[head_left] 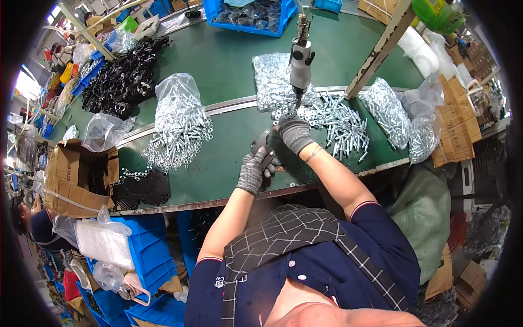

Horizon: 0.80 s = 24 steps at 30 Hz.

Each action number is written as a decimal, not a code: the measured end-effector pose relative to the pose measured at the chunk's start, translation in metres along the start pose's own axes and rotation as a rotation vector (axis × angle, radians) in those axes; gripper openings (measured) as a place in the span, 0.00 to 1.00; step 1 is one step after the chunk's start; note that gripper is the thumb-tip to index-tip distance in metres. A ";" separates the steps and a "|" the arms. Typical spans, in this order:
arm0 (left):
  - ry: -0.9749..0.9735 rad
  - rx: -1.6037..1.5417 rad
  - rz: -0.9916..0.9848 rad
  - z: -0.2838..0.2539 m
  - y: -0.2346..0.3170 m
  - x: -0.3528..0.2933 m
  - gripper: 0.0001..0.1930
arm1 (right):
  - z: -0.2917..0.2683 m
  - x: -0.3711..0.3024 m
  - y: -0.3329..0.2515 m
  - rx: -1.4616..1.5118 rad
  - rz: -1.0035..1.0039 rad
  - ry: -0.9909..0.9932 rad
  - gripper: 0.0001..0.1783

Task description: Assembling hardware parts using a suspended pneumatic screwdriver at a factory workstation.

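My left hand (255, 168), in a grey knitted glove, is closed around a small black metal part (267, 156) with a bright round end, near the front of the green bench. Just right of it and farther off, my gloved right hand (294, 134) has its fingers bent inward beside a loose heap of silver nuts or washers (283, 112). What its fingertips hold, if anything, is hidden. Above that hand hangs a silver and black power screwdriver (300, 68), its tip pointing down. Silver bolts (343, 128) lie heaped to the right of my right hand.
Left on the green bench (218, 150), an open bag (178, 101) spills bolts and nuts. A cardboard box (76, 177), flat black parts (143, 191) and a black parts pile (122, 76) stand farther left. A metal post (381, 49) and bagged bolts (385, 111) are right; a blue bin (250, 24) is behind.
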<state>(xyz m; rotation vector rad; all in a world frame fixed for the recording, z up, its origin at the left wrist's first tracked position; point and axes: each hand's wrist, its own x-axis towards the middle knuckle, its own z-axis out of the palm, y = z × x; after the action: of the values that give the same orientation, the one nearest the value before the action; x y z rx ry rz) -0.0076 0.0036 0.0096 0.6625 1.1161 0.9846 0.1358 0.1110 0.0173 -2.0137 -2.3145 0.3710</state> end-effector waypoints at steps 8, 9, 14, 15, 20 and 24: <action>0.042 -0.040 -0.038 0.003 0.007 -0.004 0.17 | -0.033 -0.064 0.011 0.492 -0.805 0.036 0.07; 0.047 -0.044 -0.035 0.000 0.002 -0.001 0.16 | -0.039 -0.065 0.009 0.489 -0.807 0.031 0.07; 0.099 -0.020 -0.041 0.006 0.007 -0.002 0.15 | -0.060 -0.060 -0.007 0.090 -1.022 0.016 0.07; 0.100 -0.020 -0.038 0.007 0.007 -0.002 0.15 | -0.063 -0.061 -0.009 0.021 -1.015 -0.024 0.08; 0.112 -0.053 -0.056 0.008 0.007 -0.003 0.15 | -0.059 -0.055 -0.007 0.009 -0.949 -0.124 0.11; 0.048 -0.083 -0.038 0.005 0.005 -0.003 0.14 | -0.061 -0.057 -0.007 -0.091 -1.000 -0.105 0.11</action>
<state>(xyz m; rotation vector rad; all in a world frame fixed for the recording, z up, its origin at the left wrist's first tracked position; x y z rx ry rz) -0.0046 0.0033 0.0164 0.5511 1.1201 1.0134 0.1493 0.0636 0.0843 -0.6433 -3.0332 0.2893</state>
